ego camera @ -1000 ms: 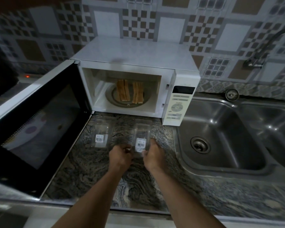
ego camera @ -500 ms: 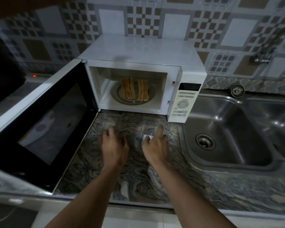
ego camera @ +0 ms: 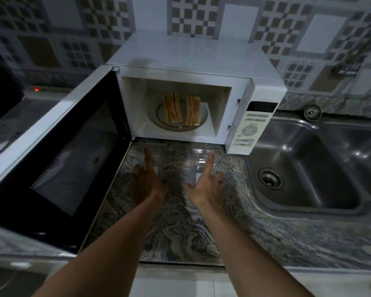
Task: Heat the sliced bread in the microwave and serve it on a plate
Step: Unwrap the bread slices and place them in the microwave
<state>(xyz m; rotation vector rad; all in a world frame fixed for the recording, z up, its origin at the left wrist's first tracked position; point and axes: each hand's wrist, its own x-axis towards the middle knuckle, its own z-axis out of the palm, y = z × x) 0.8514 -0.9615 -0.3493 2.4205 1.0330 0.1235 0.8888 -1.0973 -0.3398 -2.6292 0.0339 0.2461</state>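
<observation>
**Two stacks of sliced bread in an open microwave; both hands empty**

Two groups of sliced bread, toasted-brown, stand on edge side by side on the round glass turntable inside the white microwave. The left group leans slightly; the right group is upright.

Microwave door: swung fully open to the left, dark window facing up and toward the viewer. Control panel: on the right of the cavity.

Left hand: above the marbled tabletop in front of the cavity, fingers spread, grip wide and holding nothing.

Right hand: beside it and apart from it, palm partly turned up, fingers spread, grip wide and empty.

Two clear plastic containers: one under the left hand's fingertips, one just beyond the right hand; both blurred, contents not discernible, contact with the hands not determinable.

Steel sink: right of the microwave, with drain.
</observation>
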